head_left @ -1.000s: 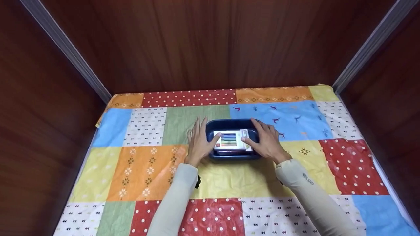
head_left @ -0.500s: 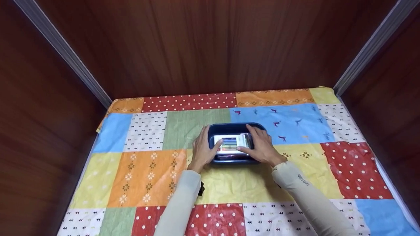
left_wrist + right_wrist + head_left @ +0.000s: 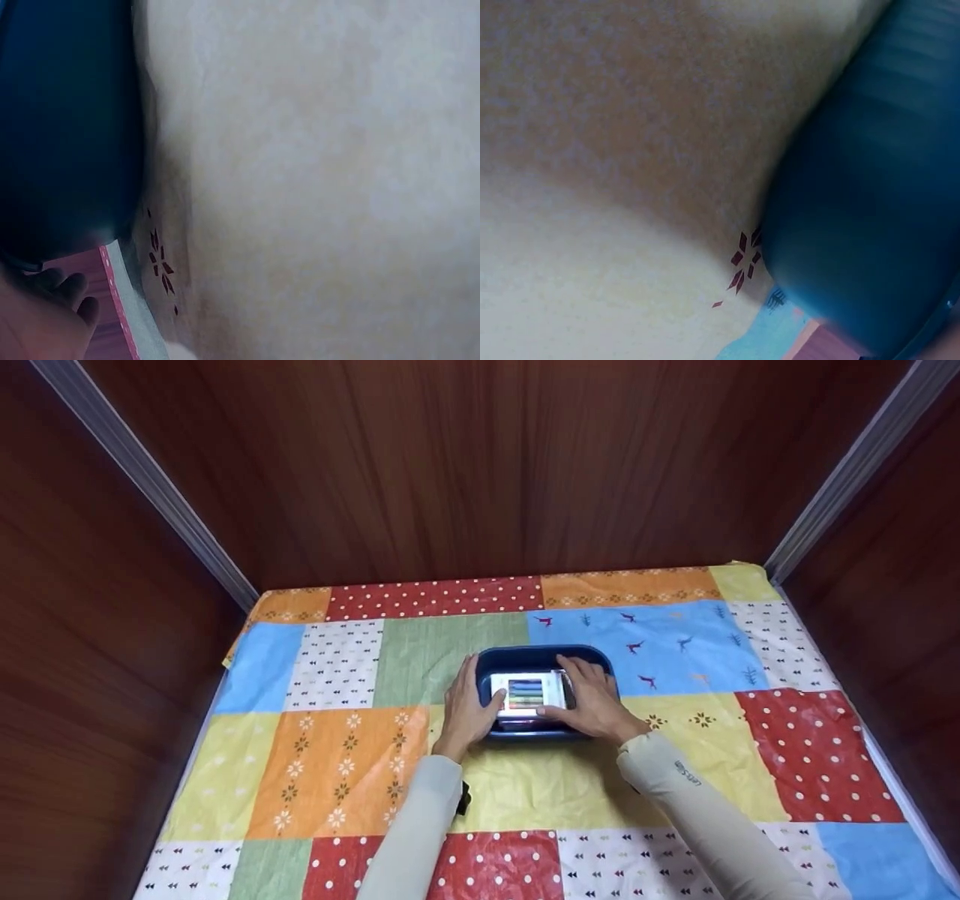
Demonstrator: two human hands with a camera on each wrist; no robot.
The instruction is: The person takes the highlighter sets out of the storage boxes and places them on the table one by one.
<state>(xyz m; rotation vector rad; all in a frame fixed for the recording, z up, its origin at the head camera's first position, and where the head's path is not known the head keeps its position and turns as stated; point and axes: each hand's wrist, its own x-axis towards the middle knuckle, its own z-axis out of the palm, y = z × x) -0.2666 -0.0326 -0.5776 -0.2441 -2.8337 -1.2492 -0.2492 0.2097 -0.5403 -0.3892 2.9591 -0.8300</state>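
A dark blue plastic tub (image 3: 540, 652) with rounded corners sits on the patchwork cloth. Inside lies a flat white box (image 3: 551, 688) with a row of coloured sticks on its face, and part of a dark, shiny thing shows below it. My left hand (image 3: 466, 709) grips the tub's left wall, fingers outside and thumb over the rim onto the box's left edge. My right hand (image 3: 596, 703) reaches over the right rim and holds the box's right end, thumb on the near edge, fingertips by the far edge. Both wrist views mostly show the tub's outer wall (image 3: 67, 127).
A multicoloured patchwork cloth (image 3: 360, 772) covers the table. Dark wood panels (image 3: 465, 465) rise behind and on both sides, with metal posts (image 3: 840, 472) at the back corners.
The right hand has moved left and further into the tub, from the rim onto the box's right end. The left hand stays at the left wall. The view has shifted slightly.
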